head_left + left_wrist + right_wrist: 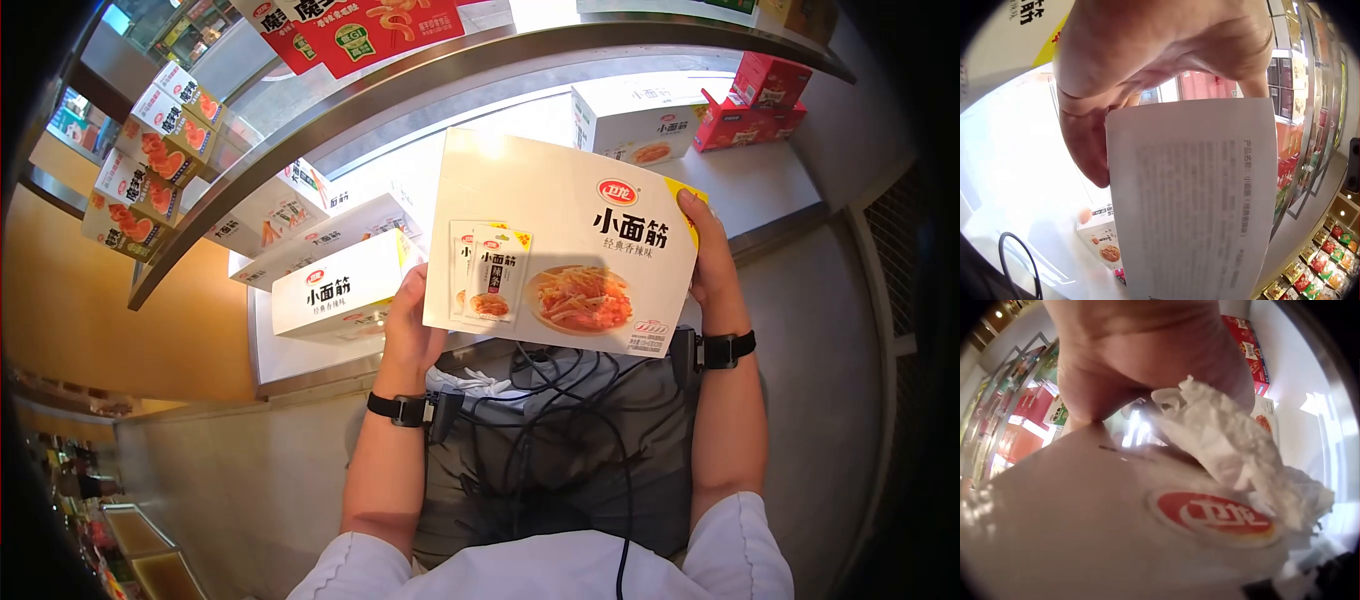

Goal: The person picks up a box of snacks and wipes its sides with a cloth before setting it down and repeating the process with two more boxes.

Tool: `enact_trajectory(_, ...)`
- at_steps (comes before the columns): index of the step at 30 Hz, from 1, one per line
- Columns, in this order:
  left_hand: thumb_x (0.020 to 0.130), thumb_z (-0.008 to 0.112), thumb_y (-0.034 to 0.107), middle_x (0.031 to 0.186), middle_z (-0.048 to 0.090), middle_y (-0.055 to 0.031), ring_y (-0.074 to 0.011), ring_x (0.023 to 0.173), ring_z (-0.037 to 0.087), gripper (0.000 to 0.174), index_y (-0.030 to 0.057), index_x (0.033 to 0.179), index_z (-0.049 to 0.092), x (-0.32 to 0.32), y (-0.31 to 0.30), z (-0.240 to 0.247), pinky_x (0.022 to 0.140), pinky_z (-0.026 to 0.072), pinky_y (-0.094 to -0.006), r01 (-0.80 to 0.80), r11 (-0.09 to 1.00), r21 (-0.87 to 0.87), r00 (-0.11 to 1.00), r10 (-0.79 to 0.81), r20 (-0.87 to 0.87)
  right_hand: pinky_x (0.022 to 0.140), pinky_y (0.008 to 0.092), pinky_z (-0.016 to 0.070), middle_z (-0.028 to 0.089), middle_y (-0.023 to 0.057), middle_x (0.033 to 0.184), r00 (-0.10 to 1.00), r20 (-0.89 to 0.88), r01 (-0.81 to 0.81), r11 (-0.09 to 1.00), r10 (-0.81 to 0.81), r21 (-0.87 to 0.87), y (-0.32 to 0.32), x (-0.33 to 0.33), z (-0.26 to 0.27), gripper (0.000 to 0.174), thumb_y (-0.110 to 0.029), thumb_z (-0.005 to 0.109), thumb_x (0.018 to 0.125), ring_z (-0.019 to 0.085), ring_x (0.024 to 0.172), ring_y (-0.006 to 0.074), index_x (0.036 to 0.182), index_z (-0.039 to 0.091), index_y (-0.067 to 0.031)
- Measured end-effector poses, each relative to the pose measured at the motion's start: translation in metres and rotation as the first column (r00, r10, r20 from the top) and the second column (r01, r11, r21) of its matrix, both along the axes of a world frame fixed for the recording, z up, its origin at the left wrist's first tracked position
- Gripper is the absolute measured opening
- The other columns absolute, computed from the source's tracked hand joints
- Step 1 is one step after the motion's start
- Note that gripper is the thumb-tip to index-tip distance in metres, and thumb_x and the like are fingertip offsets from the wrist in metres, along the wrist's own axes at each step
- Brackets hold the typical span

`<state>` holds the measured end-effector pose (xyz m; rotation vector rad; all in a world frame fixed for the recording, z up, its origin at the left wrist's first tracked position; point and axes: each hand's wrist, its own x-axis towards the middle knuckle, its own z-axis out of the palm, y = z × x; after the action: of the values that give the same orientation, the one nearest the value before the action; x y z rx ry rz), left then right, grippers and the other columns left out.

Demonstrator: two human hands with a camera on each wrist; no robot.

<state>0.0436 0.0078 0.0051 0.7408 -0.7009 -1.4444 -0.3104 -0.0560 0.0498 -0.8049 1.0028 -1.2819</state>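
Both hands hold up a white snack carton [560,250], tilted, its printed front facing the head camera. It bears a red oval logo, black lettering and a picture of a plate of food. My left hand [412,325] grips its left end, thumb at the front edge. The left wrist view shows the carton's narrow side [1191,200], covered in small print. My right hand [712,250] grips the right end, by the yellow corner. In the right wrist view a crumpled white tissue [1229,437] lies between that hand and the carton.
Similar white cartons [340,290] lie on the white shelf at left; another carton [640,118] and small red boxes [750,118] stand behind. A curved shelf edge [330,125] crosses above, with red packs [385,30] over it. Black cables [560,390] run across the lap.
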Motion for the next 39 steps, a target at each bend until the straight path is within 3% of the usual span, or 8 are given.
enact_trajectory(6, 0.088, 0.069, 0.033, 0.134, 0.057, -0.0188, -0.0242, 0.120, 0.058, 0.073, -0.0063, 0.143, 0.041, -0.007, 0.007, 0.009, 0.102, 0.0466, -0.0341, 0.200, 0.949, 0.243, 0.923, -0.265, 0.277, 0.074, 0.0262, 0.0549, 0.070, 0.0072, 0.099, 0.993, -0.120, 0.018, 0.999, -0.013, 0.041, 0.010, 0.005, -0.001, 0.041, -0.034, 0.068, 0.093, 0.068, 0.084, 0.0128, 0.118, 0.063, -0.0006)
enact_trajectory(10, 0.088, 0.063, 0.026, 0.132, 0.058, -0.0182, -0.0250, 0.117, 0.060, 0.069, -0.0053, 0.145, 0.039, -0.010, 0.007, 0.015, 0.097, 0.0499, -0.0342, 0.180, 0.955, 0.235, 0.960, -0.222, 0.168, 0.075, 0.0257, 0.0539, 0.070, 0.0070, 0.102, 0.990, -0.134, 0.042, 0.998, -0.036, 0.046, -0.001, 0.011, -0.013, 0.043, -0.033, 0.071, 0.093, 0.068, 0.086, 0.0119, 0.119, 0.060, -0.0006)
enact_trajectory(14, 0.086, 0.068, 0.022, 0.123, 0.061, -0.0184, -0.0235, 0.110, 0.062, 0.063, -0.0083, 0.134, 0.043, -0.015, 0.004, 0.006, 0.095, 0.0509, -0.0340, 0.063, 0.985, 0.163, 0.974, -0.097, 0.207, 0.061, 0.0231, 0.0450, 0.059, 0.0001, 0.087, 0.857, -0.245, 0.467, 0.884, -0.453, 0.001, -0.017, -0.002, -0.029, 0.039, -0.033, 0.059, 0.097, 0.053, 0.069, 0.0096, 0.118, 0.059, 0.0007)
enact_trajectory(15, 0.086, 0.068, 0.022, 0.123, 0.061, -0.0184, -0.0235, 0.110, 0.062, 0.063, -0.0083, 0.134, 0.043, -0.016, 0.002, 0.004, 0.095, 0.0509, -0.0340, 0.051, 0.984, 0.168, 0.974, -0.086, 0.212, 0.057, 0.0226, 0.0396, 0.052, -0.0008, 0.083, 0.862, -0.070, 0.506, 0.858, -0.502, 0.084, -0.024, -0.006, -0.039, 0.040, -0.030, 0.052, 0.099, 0.046, 0.066, 0.0102, 0.122, 0.058, 0.0017)
enact_trajectory(21, 0.082, 0.076, 0.019, 0.115, 0.062, -0.0188, -0.0212, 0.102, 0.063, 0.060, -0.0090, 0.125, 0.044, -0.022, -0.003, 0.001, 0.091, 0.0511, -0.0323, -0.130, 0.975, 0.182, 0.929, 0.055, 0.366, 0.069, 0.0231, 0.0478, 0.061, 0.0041, 0.092, 0.887, -0.334, 0.273, 0.945, -0.319, -0.178, -0.014, 0.012, -0.036, 0.022, -0.013, 0.060, 0.094, 0.058, 0.080, 0.0103, 0.110, 0.065, 0.0020)
enact_trajectory(30, 0.080, 0.077, 0.020, 0.111, 0.064, -0.0146, -0.0188, 0.100, 0.062, 0.057, -0.0057, 0.122, 0.049, -0.030, -0.001, 0.005, 0.091, 0.0497, -0.0313, -0.115, 0.980, 0.163, 0.870, 0.021, 0.492, 0.064, 0.0246, 0.0484, 0.063, 0.0044, 0.091, 0.859, -0.466, 0.148, 0.974, -0.212, -0.171, -0.016, 0.014, -0.049, 0.022, -0.012, 0.072, 0.086, 0.057, 0.071, 0.0084, 0.103, 0.066, 0.0015)
enact_trajectory(34, 0.080, 0.077, 0.017, 0.112, 0.064, -0.0138, -0.0184, 0.101, 0.062, 0.057, -0.0054, 0.124, 0.048, -0.034, 0.004, 0.014, 0.093, 0.0494, -0.0314, -0.075, 0.991, 0.110, 0.842, 0.004, 0.539, 0.063, 0.0259, 0.0483, 0.064, 0.0037, 0.087, 0.742, -0.617, 0.199, 0.965, -0.263, -0.172, -0.017, 0.013, -0.043, 0.022, -0.012, 0.072, 0.086, 0.056, 0.070, 0.0088, 0.103, 0.067, 0.0015)
enact_trajectory(39, 0.080, 0.078, 0.018, 0.115, 0.063, -0.0145, -0.0186, 0.103, 0.061, 0.060, -0.0062, 0.126, 0.047, -0.031, 0.008, 0.011, 0.095, 0.0479, -0.0311, -0.066, 0.993, 0.096, 0.830, 0.001, 0.558, 0.067, 0.0282, 0.0503, 0.067, 0.0044, 0.081, 0.800, -0.401, 0.365, 0.893, -0.446, -0.264, -0.022, 0.015, -0.052, 0.023, -0.011, 0.067, 0.088, 0.060, 0.071, 0.0112, 0.108, 0.068, 0.0005)
